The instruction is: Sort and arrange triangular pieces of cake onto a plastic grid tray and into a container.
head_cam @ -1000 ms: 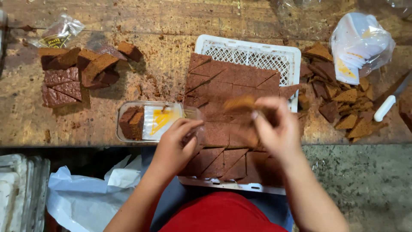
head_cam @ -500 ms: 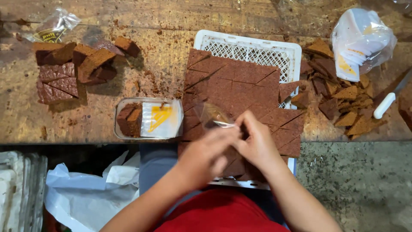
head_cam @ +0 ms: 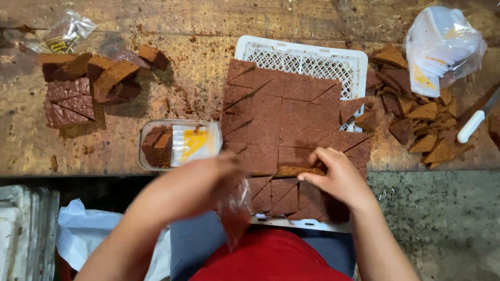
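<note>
Worn table (head_cam: 104, 151) — right hand (head_cam: 338, 177) gripping cake slice (head_cam: 297, 170)

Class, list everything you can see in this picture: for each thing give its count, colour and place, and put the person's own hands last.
Cake slab: one, brown, cut into triangles, on the crate.
Crate: one, white plastic, centre of the table.
Table: one, worn brown wood.
Clear tub: one, holding brown pieces and a yellow-white sheet, left of the crate.
Cake stack: several brown pieces, far left.
Offcuts: many, brown, right of the crate.
Bag of wrappers: one, clear, top right.
Knife handle: one, white, right edge.
Left hand: holds a small clear bag.
Right hand: grips a brown cake piece.
</note>
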